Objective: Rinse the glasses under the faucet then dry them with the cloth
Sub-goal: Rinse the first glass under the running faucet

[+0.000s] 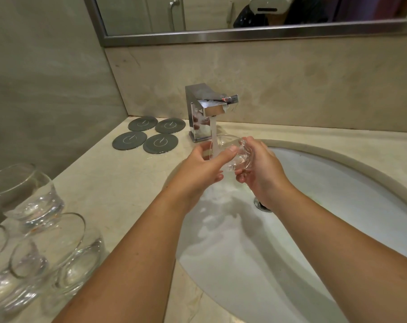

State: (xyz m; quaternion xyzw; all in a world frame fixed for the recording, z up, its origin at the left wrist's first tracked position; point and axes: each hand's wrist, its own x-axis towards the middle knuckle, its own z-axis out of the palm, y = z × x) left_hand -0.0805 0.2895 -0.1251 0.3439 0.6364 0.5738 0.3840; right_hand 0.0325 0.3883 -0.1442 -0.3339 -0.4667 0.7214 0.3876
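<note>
Head view: the chrome faucet [206, 113] stands at the back of the marble counter [118, 183] and serves as the landmark here. A stream of water [213, 136] falls from its spout straight onto a clear glass [232, 152], which is held on its side just below and in front of the spout, over the white sink [326, 194]. The left hand [202, 169] wraps the glass from the faucet's left, thumb pressed across the near side of the wall and fingers curled behind it. The right hand [260, 169] cups the other end of the glass from the right, fingers bent around its base, so both hands are closed on the same glass. Which end is the rim is hard to make out through the running water.

Left of the faucet, near the back corner of the counter, four round grey coasters [146, 136] lie flat in a two-by-two cluster. Well in front of the faucet and far to its left, at the near edge of the counter, a group of other glasses [34, 229] stands close together; they look distorted by the wide lens. The sink drain [262, 205] sits in front of the faucet and to its right, partly covered by the right wrist. Above the faucet, a metal-framed mirror [244, 36] hangs on the wall.
</note>
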